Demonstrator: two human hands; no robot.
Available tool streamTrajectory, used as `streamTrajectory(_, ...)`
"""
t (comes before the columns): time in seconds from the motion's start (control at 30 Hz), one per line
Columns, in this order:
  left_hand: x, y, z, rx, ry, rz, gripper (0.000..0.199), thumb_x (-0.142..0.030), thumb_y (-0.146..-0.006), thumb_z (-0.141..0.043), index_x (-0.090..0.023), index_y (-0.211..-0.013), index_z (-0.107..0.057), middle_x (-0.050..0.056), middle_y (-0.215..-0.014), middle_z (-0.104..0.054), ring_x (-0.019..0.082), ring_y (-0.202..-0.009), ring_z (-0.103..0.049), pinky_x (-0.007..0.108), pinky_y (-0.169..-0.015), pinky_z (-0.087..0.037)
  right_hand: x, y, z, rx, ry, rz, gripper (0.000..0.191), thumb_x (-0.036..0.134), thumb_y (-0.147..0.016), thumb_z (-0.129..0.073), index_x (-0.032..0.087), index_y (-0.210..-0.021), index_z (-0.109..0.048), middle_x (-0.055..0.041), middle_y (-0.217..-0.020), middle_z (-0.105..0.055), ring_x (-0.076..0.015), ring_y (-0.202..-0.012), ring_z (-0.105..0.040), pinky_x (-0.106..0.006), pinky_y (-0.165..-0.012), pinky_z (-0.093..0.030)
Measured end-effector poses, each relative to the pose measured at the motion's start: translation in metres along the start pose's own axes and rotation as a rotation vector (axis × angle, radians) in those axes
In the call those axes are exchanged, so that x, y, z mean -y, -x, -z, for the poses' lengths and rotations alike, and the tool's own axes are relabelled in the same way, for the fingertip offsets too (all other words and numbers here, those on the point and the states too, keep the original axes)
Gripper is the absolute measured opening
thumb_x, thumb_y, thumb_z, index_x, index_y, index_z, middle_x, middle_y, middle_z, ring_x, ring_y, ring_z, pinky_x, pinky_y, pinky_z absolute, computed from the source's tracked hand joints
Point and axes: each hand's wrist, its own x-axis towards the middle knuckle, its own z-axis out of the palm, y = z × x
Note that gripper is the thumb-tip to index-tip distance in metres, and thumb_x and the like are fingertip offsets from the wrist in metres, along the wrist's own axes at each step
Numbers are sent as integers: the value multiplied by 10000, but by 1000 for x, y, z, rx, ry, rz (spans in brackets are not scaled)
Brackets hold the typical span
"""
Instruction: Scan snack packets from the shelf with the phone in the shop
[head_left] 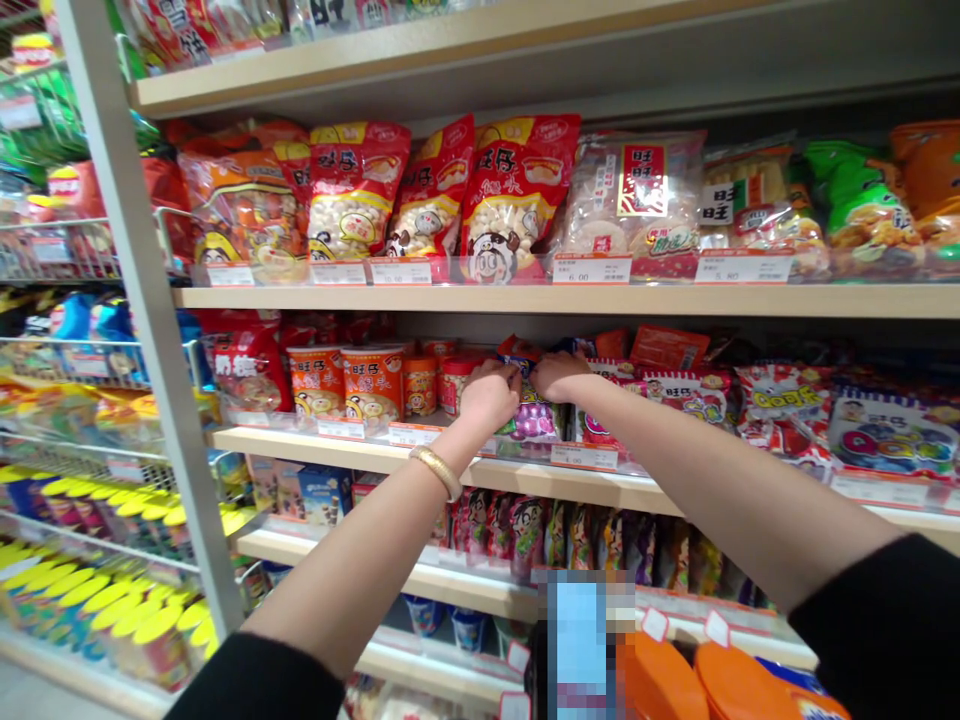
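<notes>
Both my arms reach forward to a middle shelf (450, 448). My left hand (491, 393), with a gold bangle (436, 470) on its wrist, has its fingers curled at the left upper edge of a purple candy bag (532, 421). From the other side, my right hand (559, 377) grips the top right of the same bag. The bag stands upright at the shelf's front; its upper part is partly hidden by my fingers. Just left of my left hand is a red-lidded tub (454, 384). Right of the bag, my right forearm covers part of more candy bags (686, 396).
Orange snack cups (373, 385) stand left on this shelf. Large red snack bags (517, 190) line the shelf above. Small hanging packets (527, 528) fill the one below. Orange lids (664, 680) are close in front of me. A grey post (142, 300) divides off wire racks.
</notes>
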Motion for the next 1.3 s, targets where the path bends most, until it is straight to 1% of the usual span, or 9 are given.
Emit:
streamTrajectory(0.17, -6, 35, 1, -63, -105, -176, 454, -517, -936, -407, -246, -1173, -685, 116, -1261, -623, 317, -1117, -598, 458, -948, -478, 0, -5, -3, 16, -31, -3, 350, 357, -950, -601, 180, -1251, -580, -93, -1272, -603, -229, -1075, -629, -449, -901, -546)
streamTrajectory(0.33, -1, 52, 1, 135, -101, -351, 761, -745, -790, -512, -199, -1317, -572, 148, -1252, -601, 338, -1142, -570, 458, -968, -477, -2, -8, -8, -36, -112, -31, 353, 363, -949, -604, 184, -1253, -579, -93, -1279, -599, -228, -1080, -627, -453, -908, -543)
streamTrajectory(0.47, 5, 50, 0, 155, -22, -343, 775, -679, -808, -567, -169, -1387, -490, 161, -1371, -520, 334, -1250, -503, 424, -1038, -440, -8, -9, -8, -115, -184, -50, 401, 359, -995, -443, 218, -1357, -541, -124, -1419, -539, -292, -1241, -554, -499, -1024, -452)
streamTrajectory(0.63, 12, 49, 1, 49, -26, -69, 788, -638, -801, -615, -144, -1393, -456, 195, -1257, -545, 358, -1217, -536, 429, -1013, -438, -16, -3, -1, -231, -251, -46, 557, 257, -940, -321, 171, -1482, -422, -110, -1559, -407, -317, -1378, -437, -494, -1082, -377)
streamTrajectory(0.77, 19, 47, 7, 82, 36, 97, 794, -574, -763, -701, -137, -1375, -447, 220, -1239, -570, 362, -1148, -607, 412, -935, -476, -17, 6, 2, -335, -276, 47, 601, 224, -890, -387, 161, -1487, -413, -101, -1572, -391, -288, -1417, -382, -469, -1121, -317)
streamTrajectory(0.9, 25, 39, 9, 59, 301, 127, 630, -389, -722, -788, -151, -1247, -533, 149, -1166, -672, 299, -1114, -637, 362, -942, -476, -16, 20, 4, -426, -287, 109, 642, 225, -861, -439, 145, -1496, -391, -120, -1574, -382, -305, -1421, -361, -499, -1142, -250)
streamTrajectory(1.07, 32, 22, 7, -74, 783, 338, 303, -215, -691, -777, -148, -968, -672, 95, -1013, -738, 252, -998, -677, 347, -909, -504, -20, 44, 4, -529, -271, 176, 622, 229, -868, -432, 133, -1482, -409, -124, -1546, -427, -290, -1419, -365, -463, -1144, -250)
streamTrajectory(1.2, 32, 0, 3, -63, 927, 433, 209, -191, -813, -660, -108, -1005, -674, 94, -933, -753, 210, -846, -708, 308, -746, -553, -28, 62, 1, -579, -247, 262, 570, 209, -895, -397, 131, -1458, -447, -117, -1516, -469, -261, -1433, -352, -438, -1171, -223)
streamTrajectory(1.3, 24, -21, -2, -44, 977, 473, 220, -155, -849, -636, -97, -1060, -658, 89, -905, -748, 195, -783, -705, 318, -709, -568, -36, 73, 3, -639, -229, 324, 571, 205, -906, -410, 151, -1474, -428, -118, -1512, -471, -272, -1436, -342, -463, -1166, -227)
